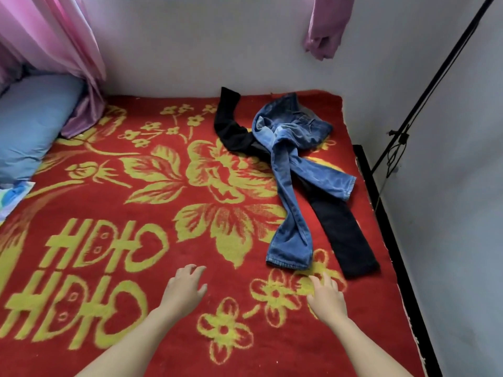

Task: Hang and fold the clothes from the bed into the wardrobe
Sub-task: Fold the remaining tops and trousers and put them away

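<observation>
We had both hands out over the red flowered blanket, palms down, holding nothing. Our left hand had its fingers loosely bent and a little apart; our right hand had its fingers spread and stretched forward. Whether the fingertips touched the blanket, we could not tell.

The blue jeans lay crumpled at 1 o'clock from our left hand. Their nearest hem was just beyond our right hand at 11 o'clock. Their legs were twisted together and crossed over the black trousers, whose near leg ended at 1 o'clock from our right hand, close to the bed's dark edge rail. The wardrobe was not in sight.

The tangle looked like the main risk to us. Pulling the jeans by one hem could drag the black trousers along, or tip them over the bed's edge at 3 o'clock. The twisted legs could also fold crookedly unless shaken straight first. The thick denim would probably slip from a one-handed grip.
</observation>
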The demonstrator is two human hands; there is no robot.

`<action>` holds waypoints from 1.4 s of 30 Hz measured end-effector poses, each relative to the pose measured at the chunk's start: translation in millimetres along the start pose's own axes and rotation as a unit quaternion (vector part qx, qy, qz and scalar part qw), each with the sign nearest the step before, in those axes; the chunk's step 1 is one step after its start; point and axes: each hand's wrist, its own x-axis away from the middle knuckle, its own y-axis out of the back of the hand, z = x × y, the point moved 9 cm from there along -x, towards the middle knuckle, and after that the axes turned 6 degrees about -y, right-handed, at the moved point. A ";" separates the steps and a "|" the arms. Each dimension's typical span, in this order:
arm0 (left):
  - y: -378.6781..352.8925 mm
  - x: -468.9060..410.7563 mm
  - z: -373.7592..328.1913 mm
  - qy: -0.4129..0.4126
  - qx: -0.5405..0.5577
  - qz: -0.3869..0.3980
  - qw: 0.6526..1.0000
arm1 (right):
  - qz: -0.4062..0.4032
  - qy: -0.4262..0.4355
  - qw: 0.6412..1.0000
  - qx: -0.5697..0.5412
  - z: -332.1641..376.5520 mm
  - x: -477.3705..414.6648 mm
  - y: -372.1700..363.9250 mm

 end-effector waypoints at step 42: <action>-72.8 -100.0 -7.8 0.043 0.269 0.063 0.960 | -0.028 -0.082 0.915 -0.394 85.4 -91.7 -26.5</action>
